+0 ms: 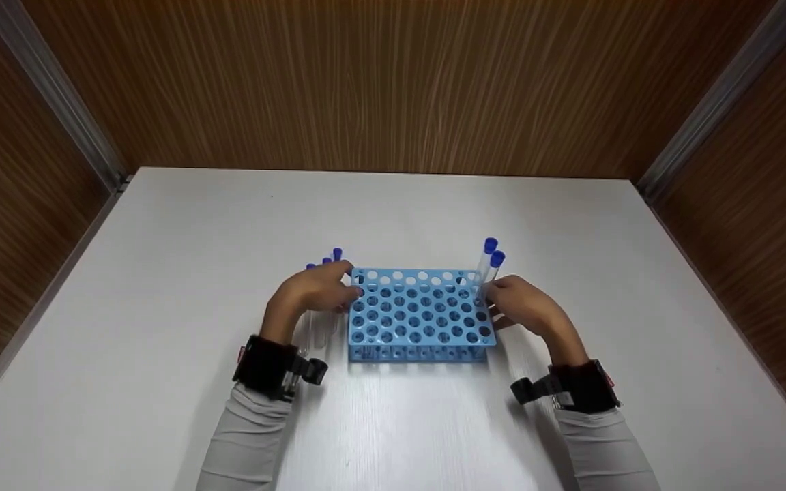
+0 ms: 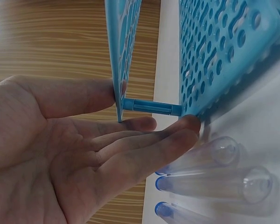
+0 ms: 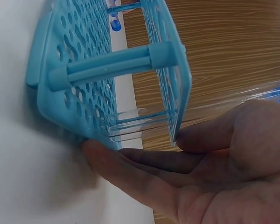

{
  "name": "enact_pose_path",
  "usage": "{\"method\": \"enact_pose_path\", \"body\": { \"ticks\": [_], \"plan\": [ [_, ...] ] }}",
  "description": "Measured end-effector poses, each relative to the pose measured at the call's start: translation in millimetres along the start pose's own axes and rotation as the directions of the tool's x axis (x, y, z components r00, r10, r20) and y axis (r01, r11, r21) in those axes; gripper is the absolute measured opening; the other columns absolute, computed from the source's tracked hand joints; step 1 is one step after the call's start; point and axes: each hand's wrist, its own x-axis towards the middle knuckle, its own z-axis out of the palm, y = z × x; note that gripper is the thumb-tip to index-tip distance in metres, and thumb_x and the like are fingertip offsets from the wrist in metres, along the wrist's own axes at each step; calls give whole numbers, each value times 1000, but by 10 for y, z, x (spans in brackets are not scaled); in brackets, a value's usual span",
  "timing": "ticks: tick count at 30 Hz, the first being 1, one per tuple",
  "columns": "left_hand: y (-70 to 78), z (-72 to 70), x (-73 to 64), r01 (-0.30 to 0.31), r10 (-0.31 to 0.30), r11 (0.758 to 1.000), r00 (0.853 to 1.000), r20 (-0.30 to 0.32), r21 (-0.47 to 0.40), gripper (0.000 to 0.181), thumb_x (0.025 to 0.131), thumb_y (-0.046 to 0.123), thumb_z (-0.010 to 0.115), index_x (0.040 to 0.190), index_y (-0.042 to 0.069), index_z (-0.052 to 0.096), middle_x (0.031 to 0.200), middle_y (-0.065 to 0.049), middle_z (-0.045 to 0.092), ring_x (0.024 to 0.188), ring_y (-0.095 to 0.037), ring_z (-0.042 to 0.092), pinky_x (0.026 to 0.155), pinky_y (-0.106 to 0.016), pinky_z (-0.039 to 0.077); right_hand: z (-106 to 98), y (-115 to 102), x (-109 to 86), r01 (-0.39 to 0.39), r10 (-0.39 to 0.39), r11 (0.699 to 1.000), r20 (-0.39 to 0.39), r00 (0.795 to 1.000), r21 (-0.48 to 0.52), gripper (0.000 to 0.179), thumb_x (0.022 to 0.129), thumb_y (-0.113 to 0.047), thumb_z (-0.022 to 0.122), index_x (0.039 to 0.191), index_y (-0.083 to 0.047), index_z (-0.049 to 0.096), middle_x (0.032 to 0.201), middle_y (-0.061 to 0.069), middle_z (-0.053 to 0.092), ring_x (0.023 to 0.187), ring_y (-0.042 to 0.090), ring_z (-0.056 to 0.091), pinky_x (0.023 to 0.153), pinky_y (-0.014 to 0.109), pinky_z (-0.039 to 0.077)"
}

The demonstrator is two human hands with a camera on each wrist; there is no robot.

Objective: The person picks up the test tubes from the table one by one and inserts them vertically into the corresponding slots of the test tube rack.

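Observation:
A light-blue test tube rack (image 1: 429, 341) stands in the middle of the white table, held at both ends. On its left end, my left hand (image 1: 318, 288) grips with the thumb on the top plate's edge and the other fingers along the side and base. At the opposite end, my right hand (image 1: 526, 305) has its thumb by the top plate and fingertips down at the base corner. Two clear test tubes (image 3: 214, 105) with blue caps lean in holes near the right hand. More blue-capped test tubes (image 2: 210, 184) lie beside the rack's left end, partly hidden by the left hand.
The white table (image 1: 195, 225) reaches back to a wood-grain panel (image 1: 393, 88). Similar panels with metal edge strips close off the left and right sides.

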Motion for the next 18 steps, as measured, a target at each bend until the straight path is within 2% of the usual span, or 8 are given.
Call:
{"method": "enact_pose_path", "body": {
  "ticks": [8, 13, 18],
  "plan": [
    [15, -1, 11, 2, -2, 1000, 1000, -10, 1, 65, 100, 31, 54, 154, 0, 35, 133, -19, 61, 119, -31, 59, 106, -49, 46, -28, 16, 0, -20, 20, 1000, 1, 1000, 7, 47, 108, -23, 34, 132, 12, 53, 117, 23, 63, 102, 28, 65, 91, 41, 60],
    [44, -9, 18, 2, -2, 1000, 999, -38, 10, 61, 99, 33, 58, 150, 2, 43, 132, -18, 64, 117, -32, 63, 105, -50, 48, -40, 30, -2, -1, 1, 1000, 6, 1000, 25, 47, 108, -22, 34, 132, 13, 53, 115, 23, 63, 101, 28, 65, 91, 42, 60],
    [49, -34, 13, -8, 3, 998, 998, -69, -63, 54, 101, 30, 57, 147, 1, 47, 117, -18, 72, 101, -30, 72, 94, -46, 55, -41, 28, -3, -2, 2, 1000, 7, 1000, 29, 47, 108, -22, 34, 133, 13, 53, 114, 23, 63, 100, 27, 65, 90, 42, 60]
  ]
}}
